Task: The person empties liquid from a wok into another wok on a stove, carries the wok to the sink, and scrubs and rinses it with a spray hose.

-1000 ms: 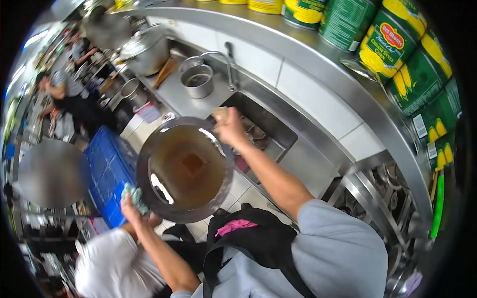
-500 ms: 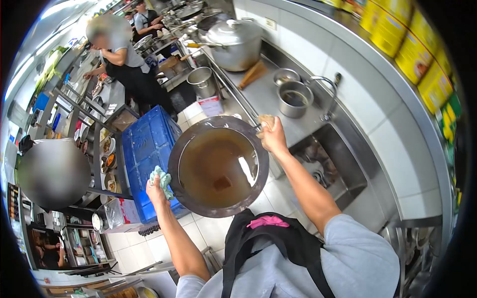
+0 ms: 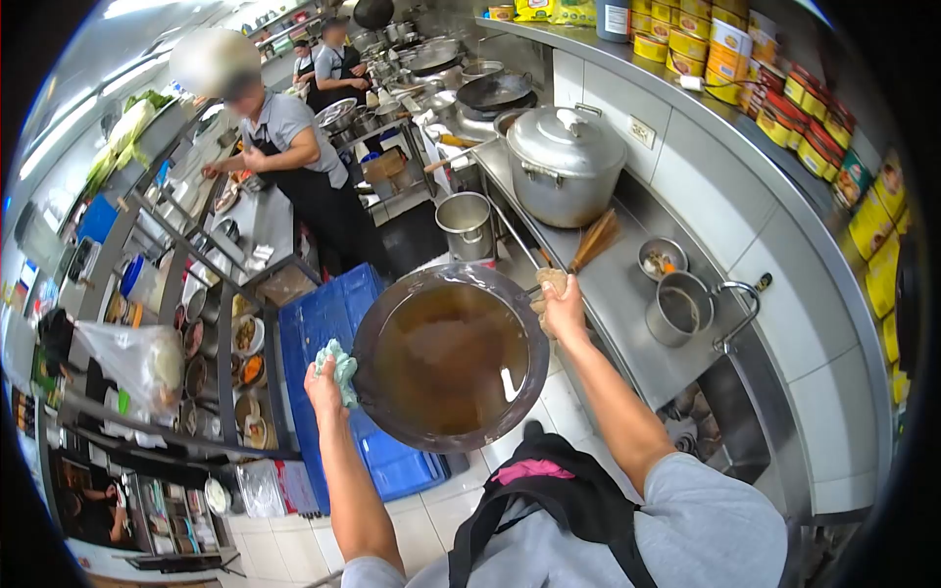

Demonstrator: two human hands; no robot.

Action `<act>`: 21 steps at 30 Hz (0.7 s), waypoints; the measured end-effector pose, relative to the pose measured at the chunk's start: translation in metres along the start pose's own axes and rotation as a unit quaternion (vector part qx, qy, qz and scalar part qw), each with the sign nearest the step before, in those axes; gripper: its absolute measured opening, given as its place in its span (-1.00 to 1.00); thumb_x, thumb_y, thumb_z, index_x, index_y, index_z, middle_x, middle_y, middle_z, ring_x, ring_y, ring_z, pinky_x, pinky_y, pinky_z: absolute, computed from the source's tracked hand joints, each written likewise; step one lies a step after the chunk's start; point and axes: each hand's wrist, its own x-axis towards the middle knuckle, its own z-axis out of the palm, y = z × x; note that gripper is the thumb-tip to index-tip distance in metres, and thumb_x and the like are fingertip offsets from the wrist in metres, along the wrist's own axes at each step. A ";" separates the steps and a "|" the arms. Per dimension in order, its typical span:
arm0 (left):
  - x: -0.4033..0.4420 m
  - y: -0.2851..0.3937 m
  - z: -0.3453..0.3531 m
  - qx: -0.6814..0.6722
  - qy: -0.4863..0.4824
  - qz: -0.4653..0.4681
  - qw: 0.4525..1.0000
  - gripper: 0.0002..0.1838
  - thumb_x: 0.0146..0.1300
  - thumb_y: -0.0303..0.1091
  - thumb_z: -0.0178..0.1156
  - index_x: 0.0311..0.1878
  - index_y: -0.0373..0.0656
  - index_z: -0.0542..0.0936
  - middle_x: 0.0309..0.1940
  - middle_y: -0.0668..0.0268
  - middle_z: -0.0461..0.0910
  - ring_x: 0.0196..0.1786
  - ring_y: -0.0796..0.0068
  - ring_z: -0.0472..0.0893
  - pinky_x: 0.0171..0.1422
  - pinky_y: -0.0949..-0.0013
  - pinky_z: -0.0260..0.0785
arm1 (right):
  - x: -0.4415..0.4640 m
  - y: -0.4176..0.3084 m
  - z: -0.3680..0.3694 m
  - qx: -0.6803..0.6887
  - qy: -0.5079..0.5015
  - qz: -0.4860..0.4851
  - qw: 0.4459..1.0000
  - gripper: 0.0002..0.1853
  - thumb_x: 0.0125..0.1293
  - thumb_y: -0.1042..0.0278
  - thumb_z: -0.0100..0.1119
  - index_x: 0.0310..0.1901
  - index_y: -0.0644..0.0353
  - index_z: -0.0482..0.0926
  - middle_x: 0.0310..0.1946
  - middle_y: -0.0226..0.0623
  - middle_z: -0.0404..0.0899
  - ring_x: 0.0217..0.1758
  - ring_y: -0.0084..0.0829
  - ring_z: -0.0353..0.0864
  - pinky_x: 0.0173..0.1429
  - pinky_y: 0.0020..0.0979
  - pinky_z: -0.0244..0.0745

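Observation:
A large dark wok (image 3: 365, 338) hangs in front of my body, with brown liquid (image 3: 451, 353) pooled in it. My left hand (image 3: 326, 389) is closed around a pale green cloth (image 3: 342, 370) at the wok's left side; the cloth hides the part of the rim or handle beneath. On the opposite side, my right hand (image 3: 566, 312) is closed with a tan cloth (image 3: 554, 281) around the wok's handle. The wok is held roughly level, above the floor and partly over a blue crate (image 3: 314, 323).
On the right, a steel counter (image 3: 627, 294) carries a lidded pot (image 3: 567, 171), a brush (image 3: 598, 237), a saucepan (image 3: 678, 312) and a sink (image 3: 706, 412). A metal pot (image 3: 464, 223) stands ahead. A co-worker (image 3: 294, 162) stands front left beside shelving (image 3: 221, 284).
The wok and both my hands have shifted right and slightly lower in view. My view has turned, showing more of the stoves ahead. Both hands keep their hold.

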 end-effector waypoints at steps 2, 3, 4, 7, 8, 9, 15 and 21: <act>0.040 0.003 0.015 -0.002 -0.018 0.003 1.000 -0.78 0.33 -0.40 0.16 -0.02 -0.27 0.57 -0.15 0.24 0.66 -0.17 0.40 0.67 -0.05 0.33 0.54 | 0.017 -0.032 0.024 -0.009 -0.017 0.020 1.000 -0.44 0.34 0.23 0.21 0.24 0.42 0.31 0.06 0.15 0.55 0.13 -0.01 0.59 0.21 -0.21 0.44; 0.061 0.004 0.023 -0.010 -0.014 0.008 1.000 -0.80 0.34 -0.41 0.16 -0.04 -0.26 0.57 -0.16 0.26 0.66 -0.17 0.41 0.67 -0.07 0.34 0.54 | 0.034 -0.028 0.044 -0.007 -0.013 0.018 1.000 -0.44 0.34 0.23 0.21 0.24 0.42 0.31 0.06 0.15 0.55 0.13 -0.01 0.59 0.21 -0.21 0.44; 0.081 0.006 0.030 0.000 -0.018 0.011 1.000 -0.80 0.34 -0.41 0.16 -0.03 -0.26 0.57 -0.16 0.25 0.66 -0.17 0.41 0.67 -0.07 0.34 0.54 | 0.052 -0.022 0.065 -0.048 0.032 -0.030 0.998 -0.49 0.35 0.24 0.21 0.19 0.39 0.33 0.02 0.12 0.56 0.08 -0.01 0.61 0.16 -0.20 0.46; 0.148 0.005 0.054 0.003 -0.023 0.025 0.999 -0.80 0.36 -0.40 0.16 -0.03 -0.27 0.57 -0.16 0.25 0.66 -0.17 0.40 0.67 -0.06 0.32 0.55 | 0.098 -0.056 0.106 -0.062 0.023 -0.043 0.997 -0.63 0.36 0.26 0.20 0.04 0.31 0.38 -0.08 0.07 0.60 -0.01 0.02 0.64 0.04 -0.13 0.49; 0.166 0.007 0.062 0.002 -0.011 0.024 1.000 -0.80 0.36 -0.40 0.16 -0.02 -0.27 0.57 -0.15 0.25 0.65 -0.17 0.39 0.67 -0.06 0.32 0.55 | 0.114 -0.062 0.121 -0.064 0.020 -0.056 0.996 -0.65 0.36 0.26 0.20 0.02 0.29 0.37 -0.10 0.06 0.61 -0.03 0.01 0.64 0.03 -0.12 0.49; 0.185 0.008 0.069 0.004 0.002 0.020 1.000 -0.80 0.36 -0.40 0.16 -0.02 -0.27 0.56 -0.15 0.25 0.65 -0.17 0.39 0.67 -0.05 0.32 0.55 | 0.127 -0.066 0.136 -0.066 0.016 -0.065 0.996 -0.67 0.36 0.26 0.19 -0.01 0.27 0.36 -0.12 0.05 0.61 -0.05 0.01 0.64 0.02 -0.11 0.49; 0.328 -0.002 0.110 0.008 -0.003 0.008 1.000 -0.70 0.33 -0.33 0.18 0.06 -0.29 0.57 -0.11 0.25 0.65 -0.13 0.38 0.66 -0.01 0.32 0.51 | 0.240 -0.085 0.222 -0.077 -0.008 -0.011 0.997 -0.65 0.36 0.24 0.19 -0.01 0.26 0.33 -0.13 0.14 0.60 -0.03 0.11 0.62 -0.01 -0.05 0.48; 0.469 0.000 0.178 0.035 -0.038 0.026 0.998 -0.67 0.30 -0.28 0.21 0.05 -0.26 0.57 -0.14 0.26 0.65 -0.16 0.41 0.65 -0.03 0.34 0.47 | 0.347 -0.089 0.299 -0.087 0.002 0.003 0.996 -0.42 0.37 0.17 0.18 0.26 0.38 0.29 0.06 0.13 0.55 0.12 -0.05 0.59 0.21 -0.20 0.43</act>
